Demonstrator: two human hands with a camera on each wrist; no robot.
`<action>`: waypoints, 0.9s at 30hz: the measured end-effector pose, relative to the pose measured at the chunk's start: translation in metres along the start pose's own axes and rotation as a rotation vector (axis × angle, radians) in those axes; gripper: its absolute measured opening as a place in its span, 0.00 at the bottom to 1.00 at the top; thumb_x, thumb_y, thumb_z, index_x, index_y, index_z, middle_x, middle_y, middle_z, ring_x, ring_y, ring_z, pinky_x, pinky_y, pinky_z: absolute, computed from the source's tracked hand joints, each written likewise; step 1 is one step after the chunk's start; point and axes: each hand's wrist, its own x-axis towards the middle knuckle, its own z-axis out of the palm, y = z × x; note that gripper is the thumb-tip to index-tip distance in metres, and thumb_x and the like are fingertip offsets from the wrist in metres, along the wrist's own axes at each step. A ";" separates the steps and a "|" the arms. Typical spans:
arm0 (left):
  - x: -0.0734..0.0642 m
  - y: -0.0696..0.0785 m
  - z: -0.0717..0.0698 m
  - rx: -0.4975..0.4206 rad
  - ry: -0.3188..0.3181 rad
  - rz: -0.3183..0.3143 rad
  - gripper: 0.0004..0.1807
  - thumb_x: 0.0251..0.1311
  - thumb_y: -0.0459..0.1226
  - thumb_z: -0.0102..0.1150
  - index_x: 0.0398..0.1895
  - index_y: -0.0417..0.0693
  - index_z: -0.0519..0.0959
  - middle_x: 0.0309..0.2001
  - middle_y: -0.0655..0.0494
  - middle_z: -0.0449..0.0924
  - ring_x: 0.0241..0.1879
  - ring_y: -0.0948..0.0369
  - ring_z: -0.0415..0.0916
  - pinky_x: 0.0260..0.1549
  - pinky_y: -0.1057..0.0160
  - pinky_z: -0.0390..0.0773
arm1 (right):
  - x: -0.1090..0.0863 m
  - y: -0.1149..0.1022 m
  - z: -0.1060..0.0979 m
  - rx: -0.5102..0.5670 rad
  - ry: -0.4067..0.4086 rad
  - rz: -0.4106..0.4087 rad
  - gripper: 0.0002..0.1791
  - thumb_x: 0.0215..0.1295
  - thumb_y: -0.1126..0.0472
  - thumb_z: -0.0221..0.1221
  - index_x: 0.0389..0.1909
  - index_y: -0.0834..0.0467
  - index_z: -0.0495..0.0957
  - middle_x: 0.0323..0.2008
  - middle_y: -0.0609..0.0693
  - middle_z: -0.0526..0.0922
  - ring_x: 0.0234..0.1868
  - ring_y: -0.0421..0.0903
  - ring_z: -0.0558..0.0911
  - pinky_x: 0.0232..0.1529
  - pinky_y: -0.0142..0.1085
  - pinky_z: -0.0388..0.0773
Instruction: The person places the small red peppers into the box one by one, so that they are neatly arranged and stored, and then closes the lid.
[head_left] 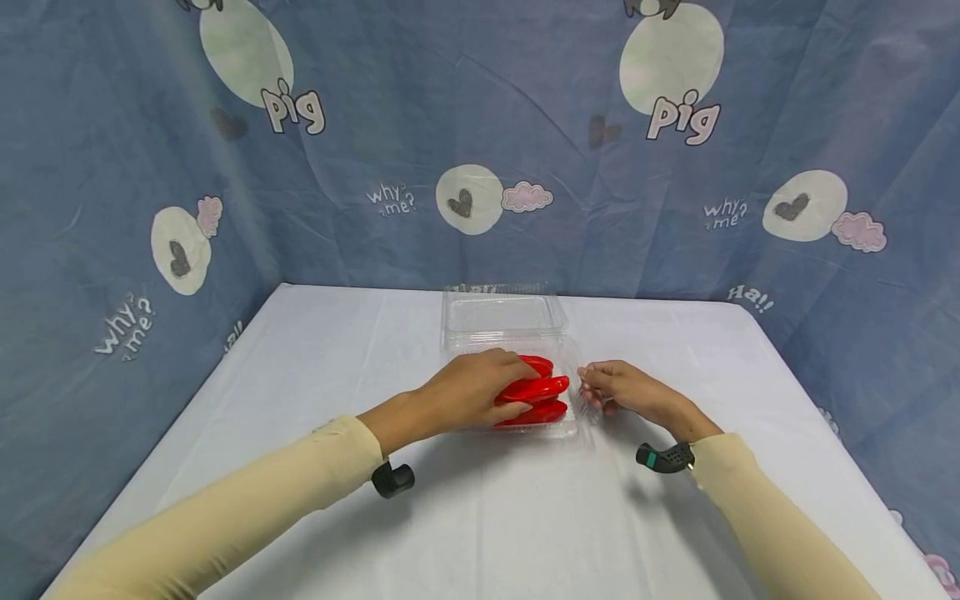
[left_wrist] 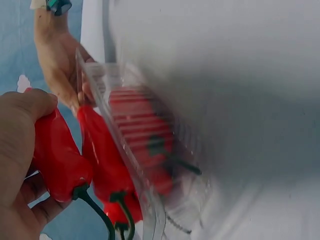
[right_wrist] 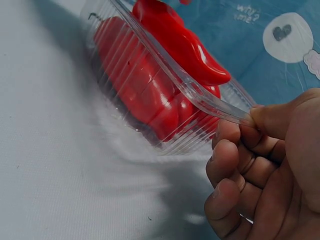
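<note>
A clear plastic clamshell box (head_left: 573, 425) lies with its lid (head_left: 502, 317) folded back, and several red peppers with green stems (head_left: 536, 412) fill its base. My left hand (head_left: 476, 387) is over the box; in the left wrist view its thumb and fingers grip one red pepper (left_wrist: 57, 155) above the others. My right hand (head_left: 626, 392) is at the box's right end, and the right wrist view shows its thumb and index finger pinching the rim (right_wrist: 232, 115). More peppers (right_wrist: 142, 85) show through the ribbed side wall.
The box stands on a white-covered table (head_left: 540, 517). A blue printed curtain (head_left: 540, 242) hangs behind the table and along its sides. Dark bands (head_left: 667, 458) are worn on both wrists over pale yellow sleeves.
</note>
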 end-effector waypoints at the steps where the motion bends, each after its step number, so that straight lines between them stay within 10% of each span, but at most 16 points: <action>1: 0.001 0.002 0.001 0.007 -0.001 0.006 0.22 0.63 0.49 0.65 0.59 0.57 0.80 0.53 0.59 0.81 0.51 0.63 0.77 0.43 0.62 0.83 | 0.000 0.000 0.000 0.000 0.000 0.001 0.18 0.81 0.54 0.46 0.38 0.64 0.74 0.29 0.52 0.75 0.31 0.45 0.74 0.31 0.36 0.72; 27: 0.007 0.013 0.028 0.187 0.065 0.124 0.23 0.64 0.53 0.64 0.57 0.53 0.82 0.50 0.58 0.80 0.49 0.61 0.75 0.44 0.63 0.82 | 0.000 0.002 0.000 0.011 0.002 -0.002 0.20 0.79 0.50 0.49 0.37 0.63 0.75 0.28 0.50 0.76 0.30 0.44 0.74 0.31 0.36 0.72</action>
